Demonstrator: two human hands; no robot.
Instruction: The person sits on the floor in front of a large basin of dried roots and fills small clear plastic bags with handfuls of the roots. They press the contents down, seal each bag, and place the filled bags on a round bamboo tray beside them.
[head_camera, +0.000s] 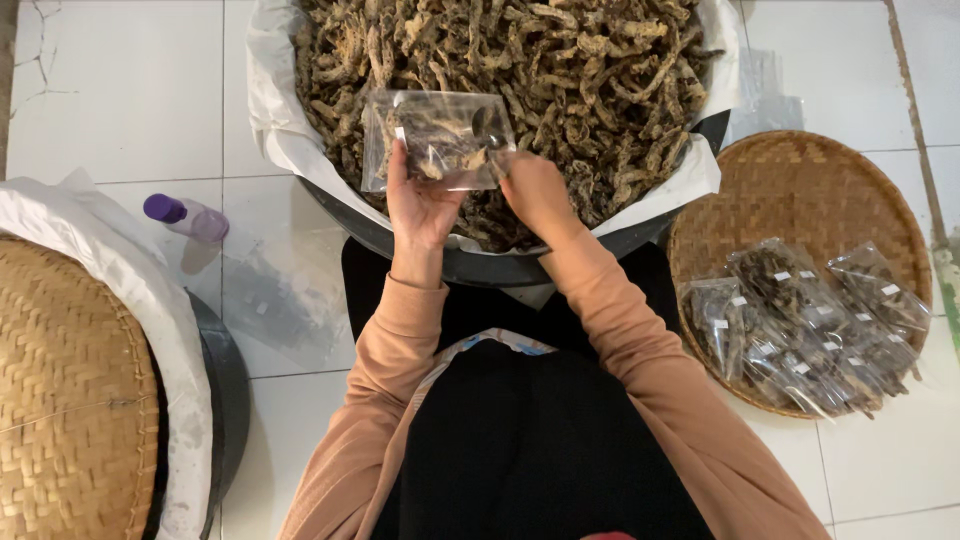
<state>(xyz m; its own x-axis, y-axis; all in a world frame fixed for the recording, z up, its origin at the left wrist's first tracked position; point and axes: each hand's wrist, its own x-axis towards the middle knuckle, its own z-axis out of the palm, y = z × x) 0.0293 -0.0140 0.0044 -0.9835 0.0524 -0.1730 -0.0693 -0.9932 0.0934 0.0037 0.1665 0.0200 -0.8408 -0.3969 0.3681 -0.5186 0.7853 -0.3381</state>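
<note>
**Two hands hold a small clear bag over a big bowl of dried snacks**

The left hand (420, 200) holds a small clear bag (438, 138) up over the big bowl (400, 240). The thumb and fingers pinch the bag's lower edge. The bag lies flat and faces up at the camera. Its long side runs left to right, with a small tilt. Brown dried pieces sit inside it.

The right hand (535, 190) is curled at the bag's right end, where its fingers pinch. It is hard to see what the fingertips grip, because the hand hides them.

The bowl is dark and lined with white paper (275, 120). It is heaped with dried snack pieces (540, 60), brown and twisty. The top of the bowl is cut off by the picture edge.

On the right is a round woven tray (800, 180). A pile of filled bags (800, 320) lies on its lower part. They are clear, with small white labels near one end. The labels are too small to read.

On the left, a small bottle (190, 217) with a purple cap lies on the white tile floor (120, 90). Just beside it lie some flat empty clear bags (280, 300), hard to make out against the tiles. In the left corner, a second woven tray (70, 400) rests on white paper over another dark bowl, and only part of it shows.

The person's peach sleeves (640, 350) and dark lap fill the bottom.
</note>
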